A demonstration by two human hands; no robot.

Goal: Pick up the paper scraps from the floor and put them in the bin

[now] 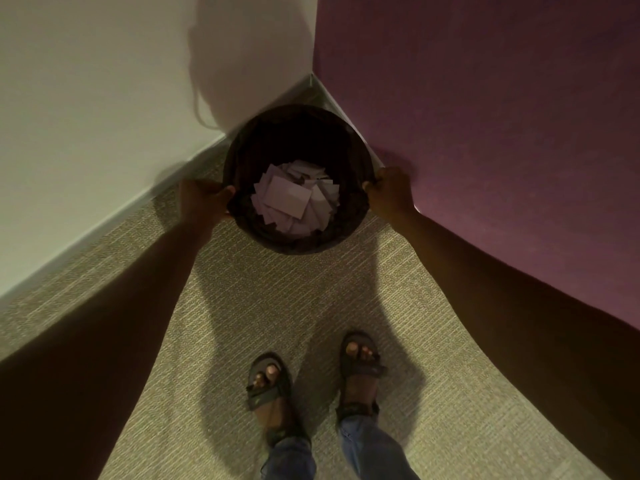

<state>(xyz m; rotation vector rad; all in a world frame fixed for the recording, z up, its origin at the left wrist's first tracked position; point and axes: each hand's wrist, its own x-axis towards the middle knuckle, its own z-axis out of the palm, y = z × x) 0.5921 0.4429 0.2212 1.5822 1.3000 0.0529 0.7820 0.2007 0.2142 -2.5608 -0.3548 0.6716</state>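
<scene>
Head view, looking steeply down into a room corner. Nearest the camera, two feet in dark strapped sandals (pixel 360 372) and the hems of blue denim trousers (pixel 363 448) stand on a beige woven carpet floor (pixel 270 299). Both bare forearms extend forward from the lower corners of the frame and converge on a round dark bin with a dark liner (pixel 298 237), which stands on the carpet in the corner. The left hand (pixel 202 200) is closed on the bin's left rim, thumb over the edge towards the inside and fingers curled down the outer wall. The right hand (pixel 389 190) grips the right rim in the same manner, fingers folded over the edge. Neither hand carries any loose paper. Inside the bin lies a heap of pale, flat rectangular paper scraps (pixel 294 199), overlapping one another and filling the visible bottom; one larger rectangle lies uppermost near the centre. Beyond the bin, on the left, a plain white wall (pixel 86 81) with a pale skirting board (pixel 114 209) at its foot meets, on the right, a purple textured wall (pixel 485 98). A soft shadow falls on the white wall just above the bin.
</scene>
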